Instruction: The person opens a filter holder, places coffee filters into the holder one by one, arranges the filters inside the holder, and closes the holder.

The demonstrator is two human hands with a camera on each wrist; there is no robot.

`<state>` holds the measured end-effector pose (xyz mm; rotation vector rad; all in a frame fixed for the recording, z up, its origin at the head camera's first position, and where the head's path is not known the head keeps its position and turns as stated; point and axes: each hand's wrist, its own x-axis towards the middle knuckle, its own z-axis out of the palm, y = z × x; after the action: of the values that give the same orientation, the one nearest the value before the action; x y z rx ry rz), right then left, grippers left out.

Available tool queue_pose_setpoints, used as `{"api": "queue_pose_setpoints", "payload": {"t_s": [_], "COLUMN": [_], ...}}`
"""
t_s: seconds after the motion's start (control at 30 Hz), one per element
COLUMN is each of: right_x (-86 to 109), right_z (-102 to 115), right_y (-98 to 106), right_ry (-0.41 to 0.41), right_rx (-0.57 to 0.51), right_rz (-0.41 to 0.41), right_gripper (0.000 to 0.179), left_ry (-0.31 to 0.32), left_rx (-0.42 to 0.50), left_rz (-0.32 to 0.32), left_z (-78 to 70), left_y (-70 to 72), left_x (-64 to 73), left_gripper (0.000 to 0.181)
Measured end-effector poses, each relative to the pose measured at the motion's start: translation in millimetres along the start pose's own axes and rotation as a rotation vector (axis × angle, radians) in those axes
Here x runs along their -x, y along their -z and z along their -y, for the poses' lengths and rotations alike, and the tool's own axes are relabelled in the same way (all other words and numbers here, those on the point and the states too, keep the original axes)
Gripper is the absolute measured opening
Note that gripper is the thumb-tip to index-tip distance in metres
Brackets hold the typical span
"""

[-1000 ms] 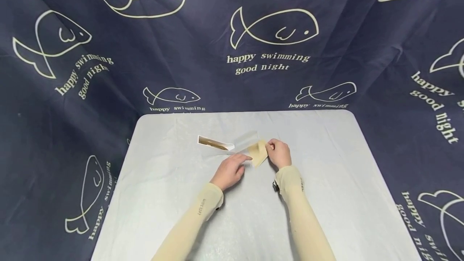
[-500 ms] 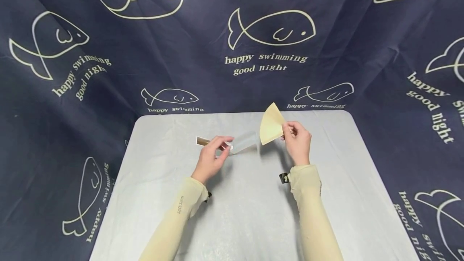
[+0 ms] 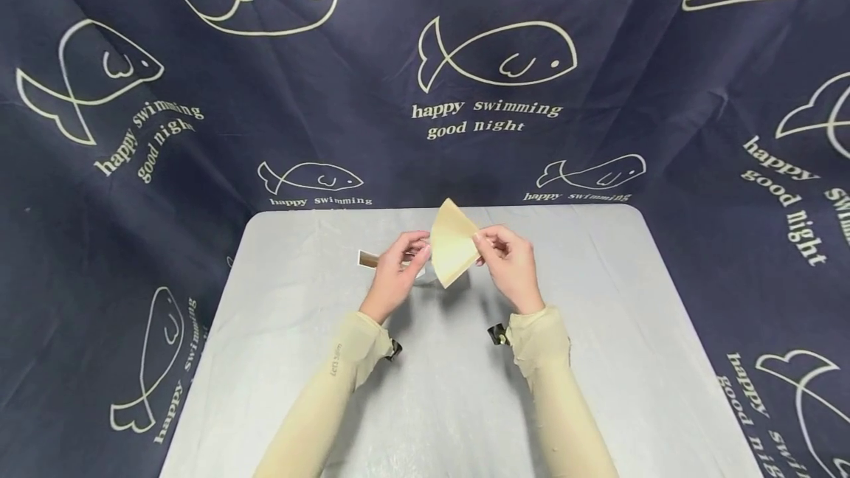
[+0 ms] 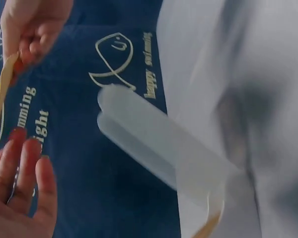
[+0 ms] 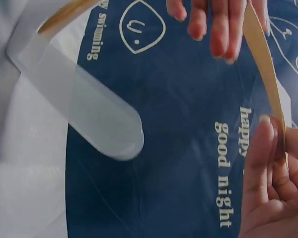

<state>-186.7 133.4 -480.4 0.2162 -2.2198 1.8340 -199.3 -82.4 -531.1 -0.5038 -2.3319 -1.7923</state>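
A beige fan-shaped paper coffee filter [image 3: 451, 242] is held up over the far middle of the table. My right hand [image 3: 511, 264] pinches its narrow right end between thumb and fingers. The right wrist view shows the filter [image 5: 265, 69] nearly edge-on. At the curved left edge is my left hand [image 3: 393, 271], its fingers mostly extended; the fingertips are close to the paper, and contact is unclear. Behind and below stands a translucent plastic sleeve [image 4: 139, 129] with a rounded end, partly hidden in the head view.
A brown strip with a white border [image 3: 368, 260] shows left of my left hand, at the sleeve's other end. All lie on a table with a pale cloth [image 3: 451, 404]. A dark fish-printed curtain [image 3: 372, 102] surrounds the back and sides.
The filter has been drawn out of the translucent sleeve, lifted to the right, then brought back left by my right hand. My left hand has moved from the sleeve to the filter's edge.
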Motion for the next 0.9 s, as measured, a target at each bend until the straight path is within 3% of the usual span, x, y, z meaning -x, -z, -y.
{"api": "queue_pose_setpoints", "payload": {"t_s": [0.17,0.43,0.57,0.73,0.9], "right_x": [-1.5,-5.2,-3.2,0.1,0.2], "right_z": [-22,-48,-48,-43,-40], "right_y": [-9,-12,-18,-31,-32], "right_ry": [-0.032,-0.037,-0.063,-0.109,-0.117], "right_rx": [0.002,-0.232,-0.306,-0.262,-0.156], "right_rz": [0.036,-0.099,-0.039,0.055,0.025], "right_gripper": [0.016,0.027,0.029,0.022,0.022], "left_ry": [0.041,0.064,0.071,0.109,0.129], "left_rx": [-0.039,-0.032,-0.002,0.046,0.071], "left_rz": [-0.069,-0.180,-0.205,-0.200,-0.184], "left_z": [-5.0,-5.5,-3.8,-1.7,-4.3], "left_y": [-5.3,-1.6,-2.2,-6.3,-3.7], "left_x": [3.1,1.7,1.2,3.0,3.0], "left_gripper": [0.013,0.013,0.014,0.011,0.014]}}
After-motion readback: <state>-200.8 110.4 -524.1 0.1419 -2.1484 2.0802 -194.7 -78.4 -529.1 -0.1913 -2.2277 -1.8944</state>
